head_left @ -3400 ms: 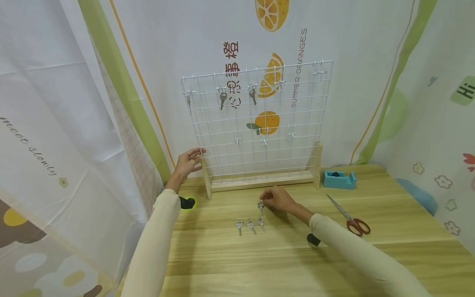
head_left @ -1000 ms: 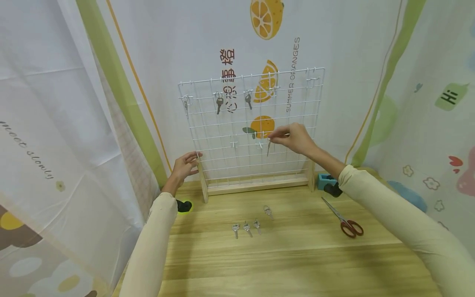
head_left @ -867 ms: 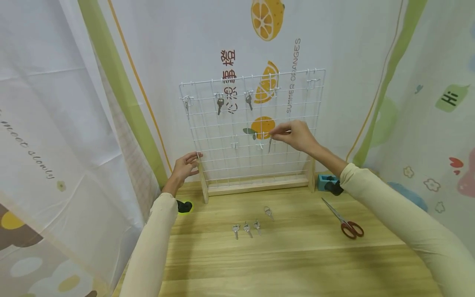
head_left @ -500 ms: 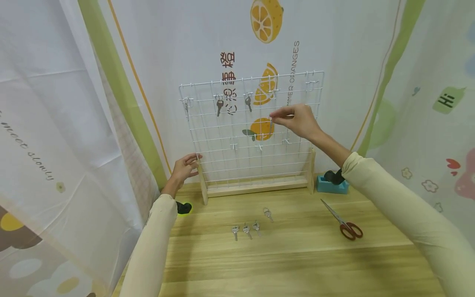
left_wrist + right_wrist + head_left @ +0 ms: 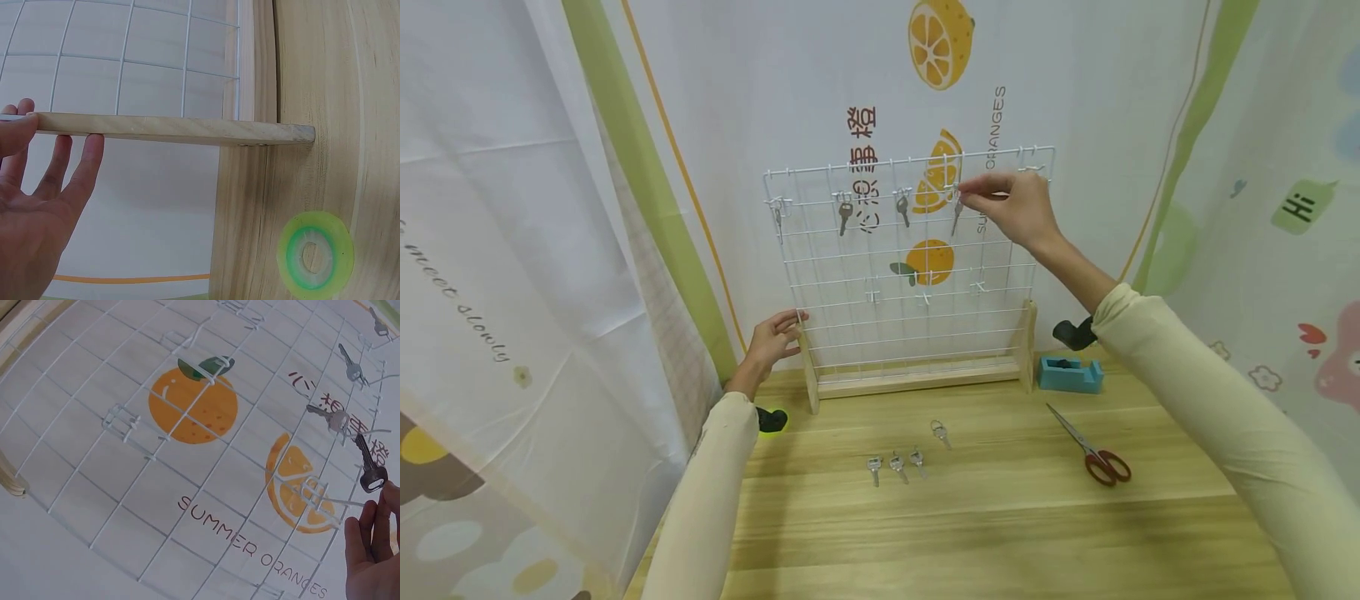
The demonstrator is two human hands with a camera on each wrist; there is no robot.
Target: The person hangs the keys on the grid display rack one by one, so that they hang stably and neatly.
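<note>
My right hand (image 5: 1018, 208) pinches a key (image 5: 372, 470) by its ring end, and the key hangs blade down in the head view. Thumb and fingertips are right at an upper-row hook (image 5: 312, 490) of the white wire grid (image 5: 917, 315). Three more keys hang from hooks to the left, among them the key (image 5: 902, 208) nearest my hand. My left hand (image 5: 40, 206) grips the upper end of the grid's left wooden upright (image 5: 175, 128), thumb on one side and fingertips against the other. Several keys, including a key (image 5: 942, 435) with a ring, lie on the table before the stand.
Red-handled scissors (image 5: 1093, 454) lie on the right of the wooden table (image 5: 970, 533). Behind them stands a teal tape dispenser (image 5: 1070, 377). A yellow-green tape roll (image 5: 315, 256) lies by the left upright. Lower on the grid are several hooks, such as a hook (image 5: 977, 287). Printed curtains surround the table.
My right hand picked up a key from the table, leaving a ringed key lying there, and rose along the grid to the upper hook row. My left hand stays at the upright.
</note>
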